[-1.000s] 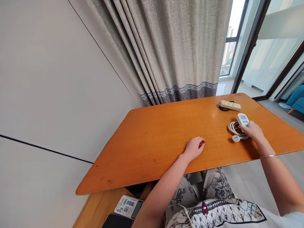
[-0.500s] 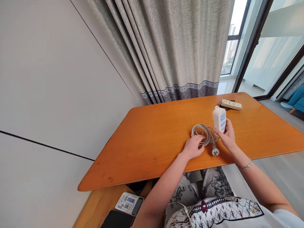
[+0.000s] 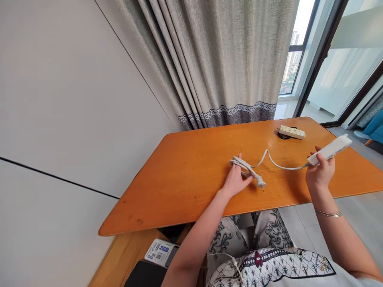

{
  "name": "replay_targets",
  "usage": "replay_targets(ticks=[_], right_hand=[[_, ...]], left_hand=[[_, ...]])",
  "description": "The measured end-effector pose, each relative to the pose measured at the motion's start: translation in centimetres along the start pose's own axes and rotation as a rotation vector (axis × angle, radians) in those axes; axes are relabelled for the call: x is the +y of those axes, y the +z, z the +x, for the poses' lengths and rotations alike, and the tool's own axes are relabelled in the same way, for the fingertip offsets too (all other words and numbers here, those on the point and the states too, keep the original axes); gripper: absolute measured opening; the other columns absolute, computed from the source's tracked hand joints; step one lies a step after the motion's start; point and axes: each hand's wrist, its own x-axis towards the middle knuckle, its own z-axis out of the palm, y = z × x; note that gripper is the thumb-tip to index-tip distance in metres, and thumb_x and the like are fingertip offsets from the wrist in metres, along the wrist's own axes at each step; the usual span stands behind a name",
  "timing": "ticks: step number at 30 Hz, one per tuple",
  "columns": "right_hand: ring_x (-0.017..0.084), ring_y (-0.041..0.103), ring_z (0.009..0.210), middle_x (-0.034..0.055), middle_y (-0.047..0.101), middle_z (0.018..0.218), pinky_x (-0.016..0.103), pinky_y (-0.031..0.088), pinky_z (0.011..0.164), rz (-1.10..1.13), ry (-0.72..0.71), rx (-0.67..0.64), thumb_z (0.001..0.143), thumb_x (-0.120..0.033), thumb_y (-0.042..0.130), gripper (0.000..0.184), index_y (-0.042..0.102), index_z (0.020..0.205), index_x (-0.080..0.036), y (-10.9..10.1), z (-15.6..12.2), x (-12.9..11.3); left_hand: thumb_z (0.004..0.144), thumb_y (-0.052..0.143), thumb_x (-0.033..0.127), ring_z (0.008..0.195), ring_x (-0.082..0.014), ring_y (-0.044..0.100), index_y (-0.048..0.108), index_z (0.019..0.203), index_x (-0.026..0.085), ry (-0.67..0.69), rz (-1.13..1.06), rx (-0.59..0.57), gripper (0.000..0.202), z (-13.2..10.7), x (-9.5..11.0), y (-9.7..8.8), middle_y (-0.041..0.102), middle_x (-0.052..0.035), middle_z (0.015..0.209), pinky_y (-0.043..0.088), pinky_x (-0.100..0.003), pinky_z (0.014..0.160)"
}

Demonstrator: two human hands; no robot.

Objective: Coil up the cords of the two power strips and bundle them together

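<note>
My right hand [image 3: 320,172] grips a white power strip [image 3: 330,149] and holds it up above the right part of the orange wooden table [image 3: 191,175]. Its white cord [image 3: 278,164] runs leftward to a loose coil [image 3: 242,165] on the tabletop. My left hand [image 3: 235,181] presses on that coil, with the white plug [image 3: 260,183] lying just to its right. A second, cream power strip [image 3: 291,132] with a black cord rests near the table's far right edge.
A grey curtain [image 3: 221,59] hangs behind the table, next to a window and a dark door frame. A plain wall lies to the left. Below the table's near edge, a printed packet [image 3: 160,252] and a dark device [image 3: 145,276] rest on a wooden surface.
My right hand carried the white power strip across to my left hand, then pulled it back to the right, drawing the cord out. My left hand took hold of the coil.
</note>
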Motion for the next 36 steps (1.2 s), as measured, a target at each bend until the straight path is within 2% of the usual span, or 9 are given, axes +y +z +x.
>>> replay_targets(ticks=[5,9,12,17,21,25,30,33,36], right_hand=[[0.009,0.063,0.074,-0.0013,0.067,0.096,0.016,0.050,0.049,0.155,0.131,0.172,0.063,-0.020,0.065,0.029,0.055,0.089,-0.023,-2.5,2.9,0.1],[0.010,0.065,0.075,-0.0014,0.066,0.096,0.018,0.055,0.049,0.156,0.185,0.197,0.066,-0.018,0.066,0.023,0.055,0.086,-0.023,-3.3,3.8,0.4],[0.009,0.066,0.075,-0.0026,0.065,0.095,0.019,0.058,0.054,0.127,0.197,0.213,0.068,-0.019,0.063,0.021,0.056,0.088,-0.022,-2.9,3.7,0.8],[0.010,0.067,0.077,-0.0020,0.062,0.094,0.020,0.058,0.058,0.091,0.187,0.198,0.070,-0.020,0.063,0.023,0.053,0.090,-0.020,-2.2,3.7,1.3],[0.010,0.067,0.077,-0.0021,0.061,0.095,0.021,0.058,0.059,0.088,0.212,0.177,0.071,-0.019,0.063,0.020,0.053,0.088,-0.021,-2.2,4.1,1.3],[0.009,0.065,0.076,-0.0027,0.060,0.092,0.019,0.058,0.056,0.092,0.188,0.194,0.074,-0.017,0.061,0.013,0.055,0.084,-0.024,-2.8,4.9,1.0],[0.010,0.064,0.075,-0.0016,0.060,0.087,0.017,0.056,0.050,0.119,0.135,0.287,0.074,-0.013,0.058,0.012,0.055,0.079,-0.023,-4.1,6.9,0.4],[0.009,0.063,0.071,-0.0034,0.058,0.081,0.015,0.054,0.045,0.101,0.095,0.373,0.074,-0.008,0.056,0.017,0.047,0.076,-0.023,-5.0,8.4,-0.2],[0.007,0.060,0.064,-0.0057,0.056,0.079,0.013,0.052,0.042,0.032,0.129,0.516,0.076,-0.004,0.052,0.021,0.041,0.079,-0.022,-5.9,9.4,-0.9]], left_hand=[[0.072,0.076,0.043,0.134,-0.0340,0.054,0.040,0.148,0.025,-0.096,-0.537,0.209,0.086,0.9,-3.3,-4.5,0.031,-0.0185,0.163,0.044,-0.048,0.109],[0.071,0.072,0.060,0.123,-0.0309,0.062,0.060,0.129,0.022,-0.193,-1.073,0.323,0.070,1.3,-3.8,-9.3,0.047,-0.0160,0.154,0.050,-0.041,0.102],[0.086,0.052,0.064,0.097,-0.0224,0.070,0.067,0.115,0.011,-0.401,-1.358,0.414,0.062,1.2,-3.2,-12.7,0.064,-0.0204,0.132,0.057,-0.034,0.082],[0.089,0.020,0.079,0.052,-0.0144,0.059,0.066,0.111,0.007,-0.561,-1.634,0.577,0.089,0.7,-3.0,-16.2,0.071,-0.0162,0.091,0.054,-0.032,0.055],[0.092,0.037,0.059,0.046,-0.0121,0.054,0.070,0.098,0.009,-0.584,-1.464,0.452,0.061,-0.1,-3.5,-17.4,0.072,-0.0141,0.086,0.055,-0.032,0.053],[0.073,0.063,0.025,0.044,-0.0098,0.053,0.073,0.082,0.012,-0.593,-0.988,0.192,0.019,-0.9,-3.8,-18.0,0.074,-0.0097,0.082,0.052,-0.027,0.053],[0.072,0.073,0.033,0.063,-0.0203,0.068,0.076,0.087,0.017,-0.613,-0.554,-0.030,0.022,-1.5,-4.4,-18.4,0.077,-0.0104,0.090,0.054,-0.031,0.062],[0.076,0.073,0.041,0.068,-0.0212,0.070,0.075,0.090,0.017,-0.662,-0.521,0.061,0.027,-1.7,-5.5,-18.9,0.077,-0.0126,0.100,0.055,-0.032,0.064],[0.085,0.065,0.038,0.065,-0.0169,0.068,0.070,0.090,0.016,-0.685,-0.597,0.388,0.023,-1.8,-6.8,-19.7,0.076,-0.0118,0.094,0.053,-0.026,0.060]])
